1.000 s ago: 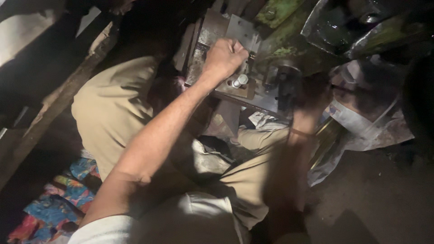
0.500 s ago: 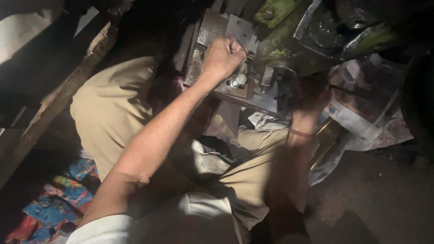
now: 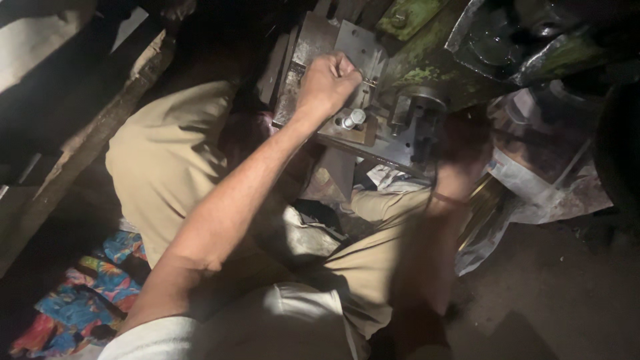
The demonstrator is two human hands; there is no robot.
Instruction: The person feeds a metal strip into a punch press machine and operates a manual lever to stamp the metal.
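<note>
Your left hand [image 3: 328, 81] is up at the far centre, curled into a fist w/ fingers [image 3: 347, 67] drawn together against the flat grey steel die plate [image 3: 360, 47]. Whether sth small is pinched inside that fist can't be told – too dark, knuckles cover it. Just near of the fist, a short shiny silver bolt [image 3: 353, 119] stands upright on a brownish rusty metal block [image 3: 350, 133], close to the heel of your hand but apart from it.

Right of the bolt sits a dull grey round steel cylinder post [image 3: 420, 101], mounted on the same grey fixture. Your right hand [image 3: 460, 150] is in deep shadow at the right edge of that fixture, wrapped around sth dark; fingers look closed, but what they hold can't be made out. A thin band [image 3: 448, 198] rings that wrist.

Behind the fixture, far right, is the chipped green-painted cast machine body [image 3: 427, 50]. Crumpled newspaper sheets [image 3: 533, 180] lie to the right on the floor. Your khaki trousers [image 3: 167, 160] fill the middle, and a bright floral patterned cloth [image 3: 80, 300] lies near left.
</note>
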